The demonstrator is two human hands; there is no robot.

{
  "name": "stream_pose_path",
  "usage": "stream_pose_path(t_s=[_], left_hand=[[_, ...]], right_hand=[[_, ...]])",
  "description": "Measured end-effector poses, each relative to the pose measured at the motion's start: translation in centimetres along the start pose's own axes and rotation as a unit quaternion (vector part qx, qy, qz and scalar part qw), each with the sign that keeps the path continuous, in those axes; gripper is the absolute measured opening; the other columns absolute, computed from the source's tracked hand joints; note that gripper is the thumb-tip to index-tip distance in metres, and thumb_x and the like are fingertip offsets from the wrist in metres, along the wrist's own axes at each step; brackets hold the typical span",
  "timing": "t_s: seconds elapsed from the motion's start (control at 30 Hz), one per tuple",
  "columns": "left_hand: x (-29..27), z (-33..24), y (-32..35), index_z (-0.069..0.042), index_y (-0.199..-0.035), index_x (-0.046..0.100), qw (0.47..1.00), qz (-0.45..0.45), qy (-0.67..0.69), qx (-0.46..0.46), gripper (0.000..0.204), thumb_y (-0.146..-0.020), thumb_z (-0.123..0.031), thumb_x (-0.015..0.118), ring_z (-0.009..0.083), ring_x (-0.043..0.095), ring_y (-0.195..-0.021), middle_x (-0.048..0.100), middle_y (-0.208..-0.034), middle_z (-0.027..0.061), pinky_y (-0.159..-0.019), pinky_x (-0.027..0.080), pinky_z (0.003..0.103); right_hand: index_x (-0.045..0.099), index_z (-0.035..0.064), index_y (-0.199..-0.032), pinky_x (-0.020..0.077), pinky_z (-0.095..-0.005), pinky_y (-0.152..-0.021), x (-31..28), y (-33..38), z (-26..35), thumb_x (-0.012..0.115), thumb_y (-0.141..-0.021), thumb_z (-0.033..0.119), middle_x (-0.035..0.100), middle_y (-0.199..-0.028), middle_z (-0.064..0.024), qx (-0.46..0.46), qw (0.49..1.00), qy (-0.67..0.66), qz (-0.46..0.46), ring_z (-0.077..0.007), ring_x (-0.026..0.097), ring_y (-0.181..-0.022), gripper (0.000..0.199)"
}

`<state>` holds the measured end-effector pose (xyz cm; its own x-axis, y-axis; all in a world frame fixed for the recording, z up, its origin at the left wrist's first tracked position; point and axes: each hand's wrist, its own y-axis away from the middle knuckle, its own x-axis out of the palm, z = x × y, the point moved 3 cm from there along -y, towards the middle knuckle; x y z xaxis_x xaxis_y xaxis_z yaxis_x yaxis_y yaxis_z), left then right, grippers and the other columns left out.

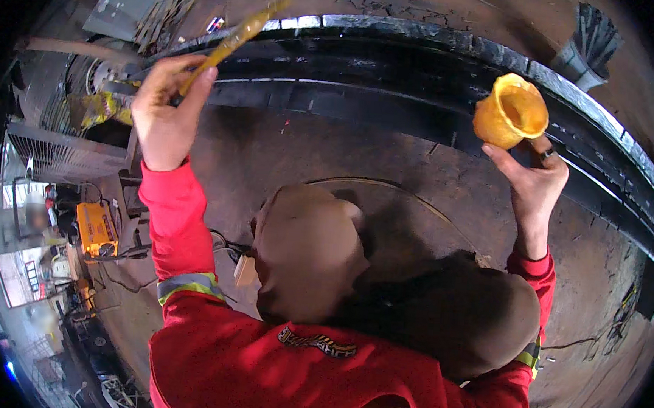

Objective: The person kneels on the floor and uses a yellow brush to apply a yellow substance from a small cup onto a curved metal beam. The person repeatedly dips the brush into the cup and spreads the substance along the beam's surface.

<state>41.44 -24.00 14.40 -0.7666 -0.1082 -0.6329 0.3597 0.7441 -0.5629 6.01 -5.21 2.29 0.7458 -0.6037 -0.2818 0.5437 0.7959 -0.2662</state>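
While I am watching from afar, the left hand (168, 109) is pinching a yellow-coated stick (240, 36) and the right hand (535, 177) is gripping a yellow cup (496, 121) near the long black beam (351, 69), its mouth facing upward, probably so that nothing is spilling.

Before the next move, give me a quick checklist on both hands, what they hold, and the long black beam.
1. Left hand has a grip on the yellow stick-like tool: ok.
2. Right hand holds the yellow cup by its lower part: ok.
3. Cup mouth uncovered: ok, it opens toward the camera.
4. Tool and cup apart: ok, well separated.
5. Tool off the black beam: cannot tell, it crosses the beam in this single view.
6. Amount inside the cup: cannot tell.
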Motion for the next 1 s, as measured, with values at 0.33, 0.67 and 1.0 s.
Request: stream_pose_path(t_s=[0.33,0.67,1.0], left_hand=[[6.0,5.5,0.8,-0.013,-0.086,0.067,0.955,0.102,-0.266,-0.086,0.016,-0.076,-0.024,0.068,0.034,0.065,-0.076,0.067,-0.078,0.0131,-0.065,0.05,0.043],[8.2,7.1,-2.0,-0.014,-0.08,0.067,0.938,0.11,-0.322,-0.059,0.015,-0.073,-0.027,0.068,0.0342,0.065,-0.076,0.067,-0.077,0.0114,-0.068,0.051,0.045],[5.0,4.8,0.1,-0.011,-0.08,0.067,0.954,0.087,-0.274,-0.089,0.018,-0.074,-0.028,0.068,0.035,0.065,-0.074,0.067,-0.075,0.0132,-0.066,0.05,0.044]], right_hand=[[0.068,-0.003,-0.104,0.044,-0.0271,-0.091,0.3,-0.1,0.1,0.086,-0.065,0.01,0.07,-0.097,-0.0058,0.007,0.999,0.044,-0.006,-0.0112,0.063,-0.092,0.045],[0.067,-0.0033,-0.104,0.0443,-0.026,-0.089,0.0,0.1,0.3,0.086,-0.065,0.01,0.07,-0.096,-0.0052,0.0,0.999,0.045,-0.001,-0.0101,0.062,-0.09,0.045],[0.067,-0.0039,-0.104,0.0443,-0.026,-0.089,-0.3,0.3,0.2,0.086,-0.065,0.009,0.07,-0.096,-0.005,0.016,1.0,0.016,-0.015,-0.0095,0.062,-0.09,0.045]])
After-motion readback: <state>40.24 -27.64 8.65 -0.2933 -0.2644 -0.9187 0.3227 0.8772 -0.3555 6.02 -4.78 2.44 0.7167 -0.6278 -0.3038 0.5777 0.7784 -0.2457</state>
